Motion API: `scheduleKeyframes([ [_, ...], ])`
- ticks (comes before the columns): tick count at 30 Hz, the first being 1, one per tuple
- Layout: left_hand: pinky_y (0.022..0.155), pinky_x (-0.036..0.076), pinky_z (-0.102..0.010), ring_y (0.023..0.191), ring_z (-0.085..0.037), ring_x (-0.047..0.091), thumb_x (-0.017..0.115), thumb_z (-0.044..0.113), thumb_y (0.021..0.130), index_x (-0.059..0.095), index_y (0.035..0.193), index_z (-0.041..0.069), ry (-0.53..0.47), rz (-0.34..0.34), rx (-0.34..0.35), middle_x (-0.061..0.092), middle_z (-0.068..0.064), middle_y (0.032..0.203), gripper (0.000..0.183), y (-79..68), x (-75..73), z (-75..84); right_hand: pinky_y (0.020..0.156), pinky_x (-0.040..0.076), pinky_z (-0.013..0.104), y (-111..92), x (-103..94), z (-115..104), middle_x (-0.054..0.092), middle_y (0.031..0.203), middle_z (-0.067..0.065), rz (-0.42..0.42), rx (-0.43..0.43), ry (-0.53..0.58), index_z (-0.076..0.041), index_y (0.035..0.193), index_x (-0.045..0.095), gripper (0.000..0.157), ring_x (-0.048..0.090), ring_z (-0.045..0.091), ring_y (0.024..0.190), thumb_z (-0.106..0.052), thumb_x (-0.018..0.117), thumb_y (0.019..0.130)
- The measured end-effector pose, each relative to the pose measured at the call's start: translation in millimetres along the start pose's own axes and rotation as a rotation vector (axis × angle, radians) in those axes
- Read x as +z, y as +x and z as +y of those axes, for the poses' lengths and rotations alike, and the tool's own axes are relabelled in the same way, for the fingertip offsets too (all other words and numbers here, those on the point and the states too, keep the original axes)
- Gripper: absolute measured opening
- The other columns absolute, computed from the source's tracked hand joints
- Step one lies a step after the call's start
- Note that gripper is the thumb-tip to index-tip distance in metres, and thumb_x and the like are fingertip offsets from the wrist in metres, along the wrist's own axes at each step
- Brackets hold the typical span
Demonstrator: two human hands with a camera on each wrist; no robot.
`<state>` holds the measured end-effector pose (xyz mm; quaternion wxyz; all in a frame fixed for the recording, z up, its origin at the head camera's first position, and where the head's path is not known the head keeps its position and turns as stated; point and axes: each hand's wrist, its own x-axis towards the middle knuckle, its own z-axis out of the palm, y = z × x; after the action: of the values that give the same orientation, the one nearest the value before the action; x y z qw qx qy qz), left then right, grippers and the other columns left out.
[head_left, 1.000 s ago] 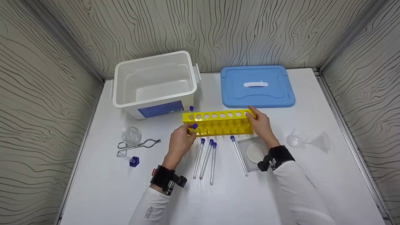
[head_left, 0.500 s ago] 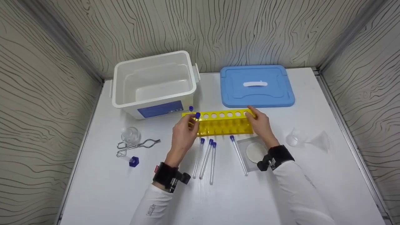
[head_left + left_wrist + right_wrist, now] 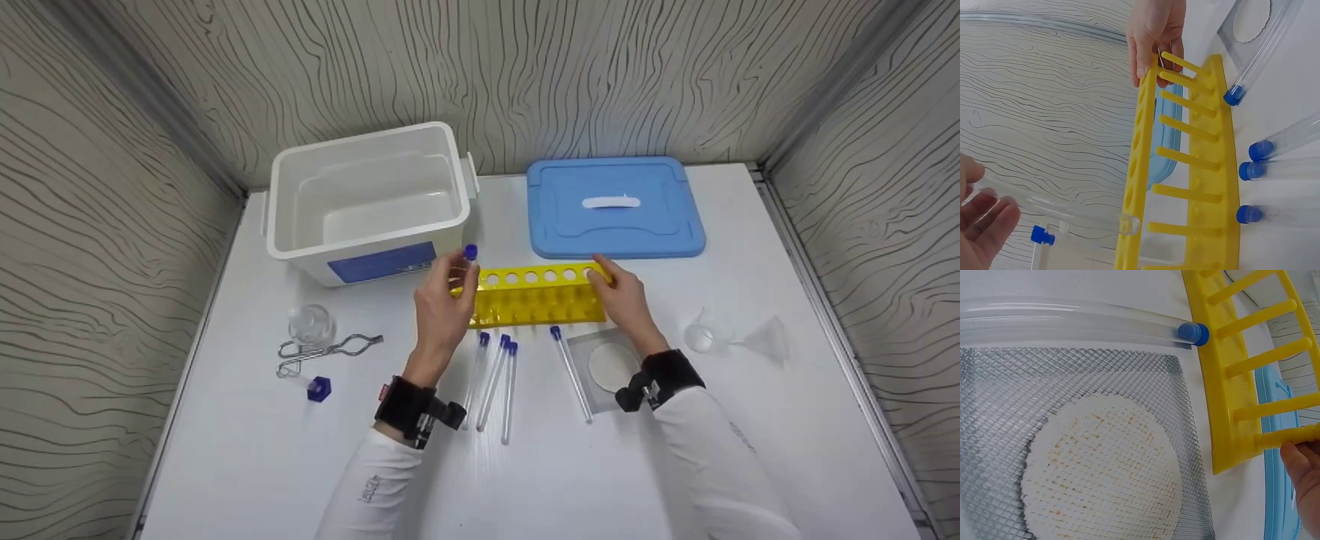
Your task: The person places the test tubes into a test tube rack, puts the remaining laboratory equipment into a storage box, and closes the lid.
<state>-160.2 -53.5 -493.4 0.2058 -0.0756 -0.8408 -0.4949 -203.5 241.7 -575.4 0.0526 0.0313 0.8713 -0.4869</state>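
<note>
My left hand [image 3: 444,307] pinches a capped test tube [image 3: 1061,207] over the left part of a yellow test tube rack [image 3: 536,306]. In the left wrist view the tube's rounded bottom lies at the rack's top bar, by one of its holes; whether it has entered cannot be told. Its blue cap [image 3: 470,252] points up. With thumb and fingers, my right hand [image 3: 628,300] grips the rack's right end. A second blue-capped tube [image 3: 1042,235] stands at the rack's left end, hidden by my left hand in the head view.
Several capped tubes [image 3: 495,382] lie before the rack, one beside a wire gauze [image 3: 581,346]. A white bin [image 3: 367,187] and blue lid [image 3: 615,225] stand behind. Left are a glass flask [image 3: 311,324] and metal tongs [image 3: 360,345]; right, a clear funnel [image 3: 769,341].
My left hand has risen and moved slightly away from me with the tube, whose cap now stands above the rack's top bar. My right hand has kept its grip on the rack.
</note>
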Motion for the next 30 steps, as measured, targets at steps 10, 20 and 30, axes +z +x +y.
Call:
scheduleKeyframes([
  [10, 0.087, 0.061, -0.030, 0.097, -0.023, 0.070, 0.063, 0.015, 0.097, 0.062, 0.118, 0.000, -0.041, 0.058, 0.013, 0.069, -0.014, 0.105, 0.025, 11.2, 9.1, 1.2, 0.119, 0.037, 0.046, 1, 1.5, -2, 0.039, 0.159, 0.013, -0.001, 0.017, 0.012, -0.011, 0.151, 0.041, 0.055, 0.036, 0.032, 0.148, -0.037, 0.049, 0.104],
  [20, 0.088, 0.060, -0.026, 0.097, -0.023, 0.071, 0.063, 0.011, 0.097, 0.063, 0.116, -0.001, -0.026, 0.075, 0.021, 0.070, -0.015, 0.106, 0.023, 14.2, 18.8, -8.5, 0.119, 0.037, 0.046, -1, 2.6, -2, 0.039, 0.159, 0.012, 0.008, 0.026, 0.027, -0.012, 0.151, 0.042, 0.054, 0.036, 0.031, 0.148, -0.037, 0.049, 0.104],
  [30, 0.093, 0.058, -0.028, 0.104, -0.022, 0.071, 0.063, 0.010, 0.096, 0.063, 0.120, 0.003, 0.010, 0.032, -0.037, 0.071, -0.013, 0.113, 0.024, 9.1, 23.7, -14.0, 0.105, 0.050, 0.042, -2, 2.4, 0, 0.040, 0.158, 0.012, 0.019, 0.022, 0.008, -0.014, 0.151, 0.042, 0.055, 0.052, 0.032, 0.129, -0.040, 0.048, 0.104],
])
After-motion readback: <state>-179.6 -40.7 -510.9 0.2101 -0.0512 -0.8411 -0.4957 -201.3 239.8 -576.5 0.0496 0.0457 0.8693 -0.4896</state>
